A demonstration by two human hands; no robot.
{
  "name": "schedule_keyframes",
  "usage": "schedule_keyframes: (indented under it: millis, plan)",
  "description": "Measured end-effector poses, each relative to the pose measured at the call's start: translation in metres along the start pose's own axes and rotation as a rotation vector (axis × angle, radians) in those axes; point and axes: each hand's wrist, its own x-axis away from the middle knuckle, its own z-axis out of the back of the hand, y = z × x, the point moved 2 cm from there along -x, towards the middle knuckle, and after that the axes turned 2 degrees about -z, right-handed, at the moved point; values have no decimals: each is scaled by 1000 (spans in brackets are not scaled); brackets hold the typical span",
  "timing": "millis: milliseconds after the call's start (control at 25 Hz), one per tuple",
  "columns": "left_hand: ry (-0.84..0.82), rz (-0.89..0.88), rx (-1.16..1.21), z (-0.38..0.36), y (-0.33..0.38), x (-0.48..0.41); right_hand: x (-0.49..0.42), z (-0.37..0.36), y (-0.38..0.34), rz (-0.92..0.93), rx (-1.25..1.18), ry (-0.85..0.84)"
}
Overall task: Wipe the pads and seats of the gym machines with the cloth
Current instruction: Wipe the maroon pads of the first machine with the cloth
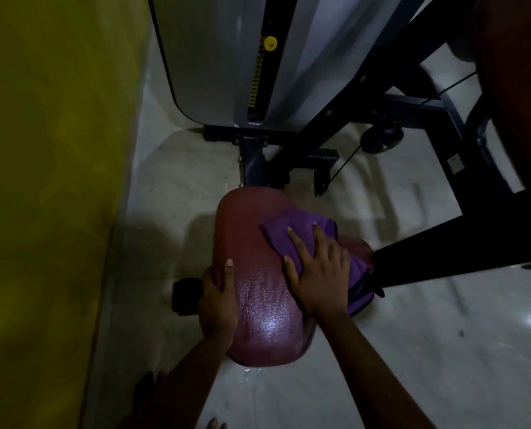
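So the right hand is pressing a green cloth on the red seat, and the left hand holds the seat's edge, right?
Not quite. The cloth is purple, not green, as the head view shows. The rest is right: the right hand presses it on the red seat, and the left hand holds the seat's edge.

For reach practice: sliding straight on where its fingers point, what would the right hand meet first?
Probably bare seat, past the cloth under the right hand; beyond it, the frame post.

cloth point(292, 232) partly under right hand point(318, 275), toes point(216, 424) cropped
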Motion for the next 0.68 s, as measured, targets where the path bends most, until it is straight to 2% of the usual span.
schedule_keyframes:
  millis: [80, 280, 440, 520, 600, 680]
  plan:
    - [4, 5, -12, 0, -1, -2, -6, 1, 21, -24, -9, -18]
    - [11, -31, -16, 0, 3, -1, -42, 6, 74, -377, -73, -150]
    - [3, -28, -9, 1, 4, 1, -8, -4, 84, -893, -561, -29]
    - [14, -33, -2, 1, 2, 3, 9, -11, 63, -1064, -674, 52]
    - [15, -41, 21, 2, -1, 9, 24, -10, 40, -1135, -728, 139]
    - [16, -46, 24, 2, -3, 11, 41, -11, 20, -1094, -786, 130]
